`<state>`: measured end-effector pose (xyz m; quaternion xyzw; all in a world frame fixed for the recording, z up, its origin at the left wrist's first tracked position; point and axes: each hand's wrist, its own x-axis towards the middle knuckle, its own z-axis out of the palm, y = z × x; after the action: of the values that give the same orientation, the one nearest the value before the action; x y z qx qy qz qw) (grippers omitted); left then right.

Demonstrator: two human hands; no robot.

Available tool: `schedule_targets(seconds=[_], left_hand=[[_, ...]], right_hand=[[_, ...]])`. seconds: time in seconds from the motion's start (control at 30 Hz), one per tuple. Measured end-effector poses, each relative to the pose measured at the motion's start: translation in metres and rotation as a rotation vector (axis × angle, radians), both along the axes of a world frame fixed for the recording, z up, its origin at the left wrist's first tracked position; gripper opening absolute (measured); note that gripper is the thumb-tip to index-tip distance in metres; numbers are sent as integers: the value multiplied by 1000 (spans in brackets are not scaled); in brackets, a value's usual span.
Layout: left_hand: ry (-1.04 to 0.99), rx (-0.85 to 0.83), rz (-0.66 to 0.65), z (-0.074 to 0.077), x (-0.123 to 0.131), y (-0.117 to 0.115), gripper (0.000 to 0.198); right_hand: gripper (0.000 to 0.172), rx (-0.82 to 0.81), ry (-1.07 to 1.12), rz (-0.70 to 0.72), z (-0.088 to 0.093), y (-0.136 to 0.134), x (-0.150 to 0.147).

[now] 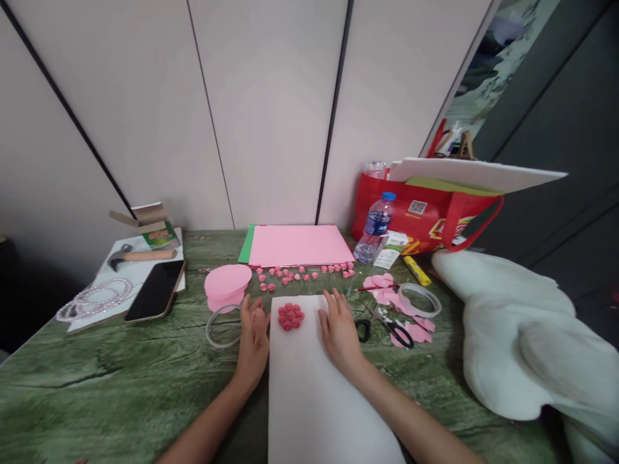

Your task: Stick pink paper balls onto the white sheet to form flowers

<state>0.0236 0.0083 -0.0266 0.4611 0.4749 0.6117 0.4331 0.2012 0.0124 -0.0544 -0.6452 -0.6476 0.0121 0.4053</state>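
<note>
A white board (304,386) lies lengthwise in front of me. Near its far left corner sits a tight cluster of small pink paper roses (291,316). My left hand (254,338) rests at the board's left edge, fingers loosely bent and apart, holding nothing I can see. Just left of it lies a tape roll (211,332), partly behind the fingers. On the far right part of the board, my right hand (341,332) lies flat with fingers stretched out. Beyond the board, several loose pink paper rosettes (285,277) are scattered in a row.
Pink paper circles (227,281) lie left; scissors (399,333), paper scraps (384,295) and another tape roll (438,303) lie right. Pink sheets (300,245) are behind. Phone (155,290), hammer (145,256), water bottle (376,229), glue stick (416,270) and red bag (430,219) stand or lie around.
</note>
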Motion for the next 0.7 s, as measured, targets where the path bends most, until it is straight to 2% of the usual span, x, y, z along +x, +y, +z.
schedule_targets(seconds=[0.1, 0.17, 0.3, 0.37, 0.47, 0.57, 0.7], left_hand=[[-150, -106, -41, 2, 4, 0, 64], [-198, -66, -44, 9, 6, -2, 63], [-308, 290, -40, 34, 9, -14, 52], [-362, 475, -28, 49, 11, -23, 49], [-390, 677, -32, 67, 14, -34, 50], [-372, 783, -31, 74, 15, -39, 52], [-352, 810, -44, 74, 13, -40, 54]], right_hand=[[43, 13, 77, -12, 3, 2, -1], [41, 73, 182, 7, 14, -1, -1], [37, 363, 382, 14, 57, -23, -2], [36, 539, 394, 28, 80, -37, -4], [34, 679, 364, 52, 103, -53, -7], [32, 775, 328, 92, 110, -60, -9], [29, 813, 272, 150, 111, -63, -9]])
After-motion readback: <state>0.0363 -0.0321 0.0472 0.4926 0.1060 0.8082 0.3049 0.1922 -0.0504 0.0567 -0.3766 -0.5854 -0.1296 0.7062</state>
